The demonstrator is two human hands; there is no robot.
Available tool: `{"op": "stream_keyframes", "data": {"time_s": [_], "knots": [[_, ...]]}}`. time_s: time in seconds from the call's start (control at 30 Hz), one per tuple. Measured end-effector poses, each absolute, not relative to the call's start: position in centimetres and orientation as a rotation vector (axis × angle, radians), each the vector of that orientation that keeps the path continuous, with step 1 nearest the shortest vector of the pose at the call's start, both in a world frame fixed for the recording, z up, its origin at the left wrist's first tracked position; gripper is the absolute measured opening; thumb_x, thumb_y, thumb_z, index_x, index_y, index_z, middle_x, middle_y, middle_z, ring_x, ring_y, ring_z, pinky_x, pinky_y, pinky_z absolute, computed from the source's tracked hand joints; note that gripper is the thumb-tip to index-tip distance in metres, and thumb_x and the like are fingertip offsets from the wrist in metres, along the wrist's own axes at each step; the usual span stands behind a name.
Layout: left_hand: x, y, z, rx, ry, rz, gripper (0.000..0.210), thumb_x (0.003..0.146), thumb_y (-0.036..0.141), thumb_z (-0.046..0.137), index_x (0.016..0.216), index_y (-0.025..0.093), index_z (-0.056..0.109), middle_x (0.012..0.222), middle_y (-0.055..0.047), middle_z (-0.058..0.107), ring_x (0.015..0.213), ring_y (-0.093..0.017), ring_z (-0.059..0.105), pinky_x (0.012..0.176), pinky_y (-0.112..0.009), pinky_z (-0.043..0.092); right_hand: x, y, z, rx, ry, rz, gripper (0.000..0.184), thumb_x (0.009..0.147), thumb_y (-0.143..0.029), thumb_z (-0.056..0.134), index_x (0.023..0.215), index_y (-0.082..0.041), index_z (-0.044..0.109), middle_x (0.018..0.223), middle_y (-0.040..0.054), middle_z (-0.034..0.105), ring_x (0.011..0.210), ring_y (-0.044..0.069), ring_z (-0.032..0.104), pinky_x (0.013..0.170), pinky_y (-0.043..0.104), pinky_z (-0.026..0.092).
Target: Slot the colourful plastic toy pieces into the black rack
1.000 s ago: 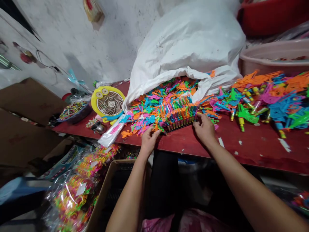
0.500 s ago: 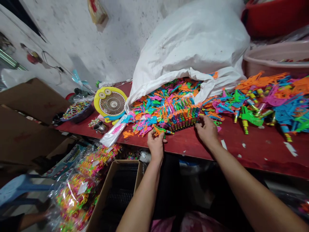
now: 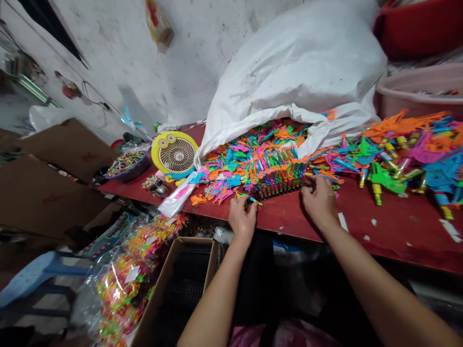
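My left hand (image 3: 243,218) is at the table's front edge, thumb and forefinger closed on a small plastic toy (image 3: 256,201) with a yellow and blue tube end. Just beyond it stands a black rack (image 3: 278,193) packed with upright toys in orange, pink, green and blue. My right hand (image 3: 321,201) is beside the rack's right end, fingers bent and thumb apart from the forefinger. I see nothing held in it; whether it touches the rack I cannot tell. Behind the rack, a heap of similar toys (image 3: 231,159) spills from a large white sack (image 3: 300,62).
More toys (image 3: 387,178) lie along the right of the red table (image 3: 394,231). A yellow fan (image 3: 177,155), metal cup (image 3: 158,189) and bowl (image 3: 132,171) stand left. Below are bagged toys (image 3: 119,284) and a carton (image 3: 213,270) of black racks. Pink tub (image 3: 415,89) stands back right.
My left hand has closed around the small toy and drawn it slightly toward me. My right hand stays by the rack's end. The view has shifted a little left.
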State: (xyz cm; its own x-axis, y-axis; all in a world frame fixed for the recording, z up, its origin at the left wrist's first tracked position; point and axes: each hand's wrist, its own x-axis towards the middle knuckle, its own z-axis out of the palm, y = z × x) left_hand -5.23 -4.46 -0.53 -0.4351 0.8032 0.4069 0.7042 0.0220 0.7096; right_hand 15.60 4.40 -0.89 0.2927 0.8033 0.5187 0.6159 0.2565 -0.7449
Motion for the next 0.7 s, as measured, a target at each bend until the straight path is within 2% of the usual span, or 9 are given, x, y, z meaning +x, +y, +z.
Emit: {"op": "stream_keyframes", "data": {"time_s": [0.1,0.17,0.3,0.37,0.53,0.7], "knots": [[-4.9,-4.7,-0.5,1.71,2.164,1.3,0.019,0.087,0.027,0.064,0.104,0.023,0.072,0.092,-0.006,0.056,0.088,-0.02,0.059,0.076,-0.03,0.047,15.0,1.6,-0.2,-1.423,-1.468,0.186,0.015,0.083,-0.027,0.052,0.091,-0.02,0.061,0.085,0.0062,0.06,0.08,0.021,0.055,0.072,0.033,0.042],[-5.0,-5.1,-0.8,1.715,2.093,1.349,0.014,0.087,0.021,0.061,0.094,0.021,0.073,0.089,-0.006,0.055,0.085,-0.019,0.058,0.075,-0.029,0.046,13.8,-0.6,0.0,-1.333,-1.679,0.239,0.016,0.091,-0.029,0.048,0.088,-0.021,0.062,0.083,0.0047,0.062,0.077,0.019,0.058,0.069,0.03,0.041],[-5.4,-6.5,-0.9,1.64,1.943,1.477,0.015,0.088,0.018,0.057,0.091,0.019,0.072,0.081,-0.004,0.056,0.077,-0.016,0.057,0.071,-0.027,0.045,10.0,-3.6,0.5,-1.257,-2.079,0.17,0.023,0.097,-0.031,0.045,0.104,-0.02,0.064,0.094,0.0067,0.064,0.083,0.019,0.061,0.068,0.028,0.039],[-5.5,-7.3,-0.7,1.569,1.902,1.513,0.016,0.088,0.019,0.057,0.092,0.019,0.072,0.081,-0.004,0.059,0.075,-0.015,0.057,0.07,-0.026,0.045,8.1,-3.8,0.9,-1.336,-2.185,0.1,0.021,0.097,-0.028,0.047,0.104,-0.018,0.065,0.094,0.0082,0.064,0.083,0.02,0.062,0.067,0.029,0.037],[-5.4,-8.4,-0.4,1.202,1.735,1.583,0.018,0.083,0.032,0.065,0.087,0.018,0.075,0.072,-0.001,0.059,0.059,-0.011,0.053,0.058,-0.023,0.041,6.1,-3.2,0.9,-1.482,-2.241,0.006,0.019,0.094,-0.021,0.049,0.085,-0.018,0.066,0.088,0.0099,0.063,0.072,0.018,0.06,0.059,0.03,0.032],[-4.9,-9.3,-0.3,0.782,1.503,1.59,0.045,0.077,0.057,0.07,0.08,0.012,0.072,0.05,0.003,0.052,0.043,-0.007,0.04,0.046,-0.019,0.028,7.3,-3.9,-0.3,-1.273,-2.076,0.276,0.021,0.094,-0.03,0.048,0.084,-0.02,0.065,0.088,0.0056,0.062,0.071,0.016,0.058,0.06,0.028,0.035]]}}
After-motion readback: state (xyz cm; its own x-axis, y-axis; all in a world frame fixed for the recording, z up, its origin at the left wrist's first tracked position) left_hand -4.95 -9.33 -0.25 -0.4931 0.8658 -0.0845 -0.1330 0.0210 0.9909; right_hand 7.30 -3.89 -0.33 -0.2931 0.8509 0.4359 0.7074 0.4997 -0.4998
